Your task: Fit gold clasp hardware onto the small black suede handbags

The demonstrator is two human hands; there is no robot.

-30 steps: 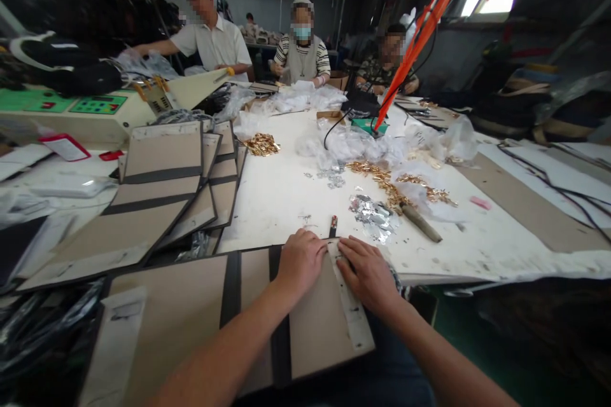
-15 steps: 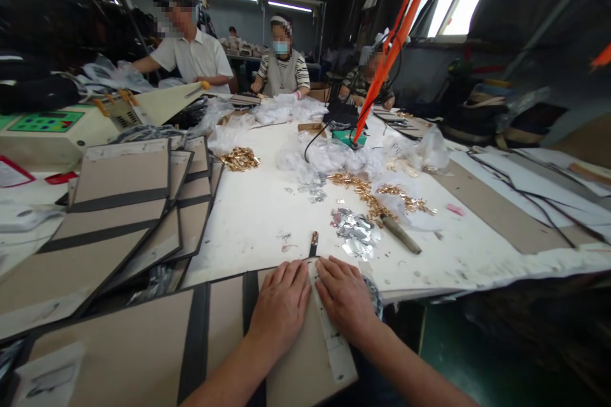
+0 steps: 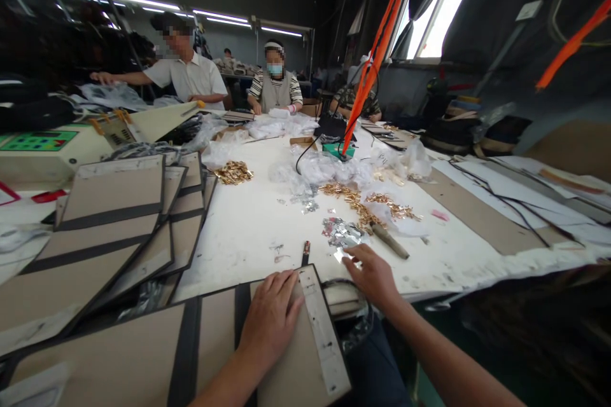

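My left hand lies flat, palm down, on a beige panel with black bands and black edging. A white strip with small dark marks runs along the panel's right end. Past its far edge sticks out a short black tab with a shiny metal end. Over the table, my right hand reaches out with its fingers slightly bent and apart. Those fingertips are at the near edge of a pile of thin silver metal plates; I cannot see a plate between them.
Similar panels are stacked at left beside a machine. Gold metal pieces, a dark rod and plastic bags lie on the table. An orange strap hangs down. Several people sit across.
My right hand has left the panel's white strip and moved forward and right to the silver plates. The left hand remains on the panel. The view has shifted slightly.
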